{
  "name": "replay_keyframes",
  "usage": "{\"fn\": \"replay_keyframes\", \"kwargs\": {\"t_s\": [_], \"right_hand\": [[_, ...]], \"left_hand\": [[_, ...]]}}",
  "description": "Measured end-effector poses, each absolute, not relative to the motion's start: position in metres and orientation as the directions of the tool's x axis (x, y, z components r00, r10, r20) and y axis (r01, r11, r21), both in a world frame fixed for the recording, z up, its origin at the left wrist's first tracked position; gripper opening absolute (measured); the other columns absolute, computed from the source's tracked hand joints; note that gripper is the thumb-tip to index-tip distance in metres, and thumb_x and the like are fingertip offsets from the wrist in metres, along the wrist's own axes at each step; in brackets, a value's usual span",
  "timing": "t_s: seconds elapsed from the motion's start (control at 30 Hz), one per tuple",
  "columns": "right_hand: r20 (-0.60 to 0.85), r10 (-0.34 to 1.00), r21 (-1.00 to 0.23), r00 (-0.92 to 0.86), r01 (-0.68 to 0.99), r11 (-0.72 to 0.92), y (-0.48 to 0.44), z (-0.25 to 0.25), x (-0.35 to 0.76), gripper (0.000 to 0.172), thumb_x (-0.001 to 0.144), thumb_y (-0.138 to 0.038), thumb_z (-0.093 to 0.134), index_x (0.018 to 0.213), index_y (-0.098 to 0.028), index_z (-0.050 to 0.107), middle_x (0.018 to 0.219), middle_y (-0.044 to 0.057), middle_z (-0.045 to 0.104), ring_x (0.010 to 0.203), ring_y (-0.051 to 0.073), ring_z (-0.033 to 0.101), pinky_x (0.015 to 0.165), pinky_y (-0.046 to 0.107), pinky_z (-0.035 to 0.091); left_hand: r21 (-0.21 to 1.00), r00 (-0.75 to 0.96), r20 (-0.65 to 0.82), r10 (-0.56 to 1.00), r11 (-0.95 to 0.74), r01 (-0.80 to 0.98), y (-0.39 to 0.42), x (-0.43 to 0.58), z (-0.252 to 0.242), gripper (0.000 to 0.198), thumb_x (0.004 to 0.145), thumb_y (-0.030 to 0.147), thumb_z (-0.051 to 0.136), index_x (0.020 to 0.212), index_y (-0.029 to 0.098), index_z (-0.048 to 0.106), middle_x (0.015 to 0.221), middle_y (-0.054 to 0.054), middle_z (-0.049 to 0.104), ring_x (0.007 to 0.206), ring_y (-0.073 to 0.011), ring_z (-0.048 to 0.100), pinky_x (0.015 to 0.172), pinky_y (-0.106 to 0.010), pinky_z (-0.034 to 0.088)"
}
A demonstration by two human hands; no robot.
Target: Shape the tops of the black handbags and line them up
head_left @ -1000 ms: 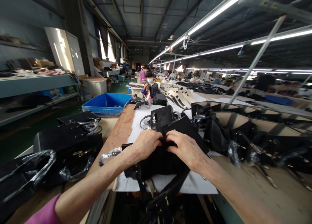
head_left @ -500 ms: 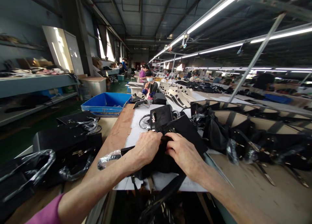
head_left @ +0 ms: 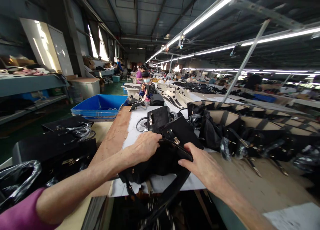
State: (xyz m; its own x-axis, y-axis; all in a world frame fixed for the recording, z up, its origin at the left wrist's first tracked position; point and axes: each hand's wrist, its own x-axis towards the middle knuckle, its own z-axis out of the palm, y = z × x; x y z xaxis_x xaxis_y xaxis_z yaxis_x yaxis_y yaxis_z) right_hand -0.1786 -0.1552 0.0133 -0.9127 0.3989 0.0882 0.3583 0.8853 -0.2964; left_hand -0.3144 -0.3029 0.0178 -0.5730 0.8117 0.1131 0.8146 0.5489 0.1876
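Observation:
A black bag (head_left: 160, 160) lies at the near end of the table in front of me, its top edge lifted toward my hands. My left hand (head_left: 147, 144) grips the upper left part of that edge with fingers curled. At the right end of the edge, my right hand (head_left: 196, 158) pinches the bag between thumb and fingers. Just beyond lies another black bag (head_left: 183, 130) with a gold-coloured clasp, and behind it a smaller black piece (head_left: 158, 118) with a wrapped handle. A black strap hangs over the table's near edge.
Black bags with plastic-wrapped handles lie on the left (head_left: 55, 146). A row of black bags with beige insides (head_left: 250, 126) stands on the right. A blue bin (head_left: 100, 104) is beyond the left side. A masked person (head_left: 147, 86) sits at the far end.
My hands have moved apart along the bag's edge, the right one further right. The edge now shows between them, and the clasp behind is uncovered. The view has turned slightly right.

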Motion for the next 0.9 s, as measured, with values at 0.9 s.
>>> {"fn": "replay_keyframes", "kwargs": {"t_s": [0.9], "right_hand": [[0.206, -0.167, -0.104, -0.964, -0.191, 0.976, -0.148, 0.021, -0.223, 0.028, 0.073, -0.023, 0.057, 0.101, -0.024, 0.059, 0.1, 0.002, 0.062, 0.092, 0.018, 0.053, 0.08, 0.027, 0.036]], "left_hand": [[0.442, -0.555, 0.041, 0.831, 0.483, 0.756, -0.344, -0.311, 0.02, 0.02, 0.076, 0.024, 0.043, 0.065, 0.017, 0.058, 0.056, 0.003, 0.051, 0.055, -0.0091, 0.043, 0.051, -0.019, 0.029]]}}
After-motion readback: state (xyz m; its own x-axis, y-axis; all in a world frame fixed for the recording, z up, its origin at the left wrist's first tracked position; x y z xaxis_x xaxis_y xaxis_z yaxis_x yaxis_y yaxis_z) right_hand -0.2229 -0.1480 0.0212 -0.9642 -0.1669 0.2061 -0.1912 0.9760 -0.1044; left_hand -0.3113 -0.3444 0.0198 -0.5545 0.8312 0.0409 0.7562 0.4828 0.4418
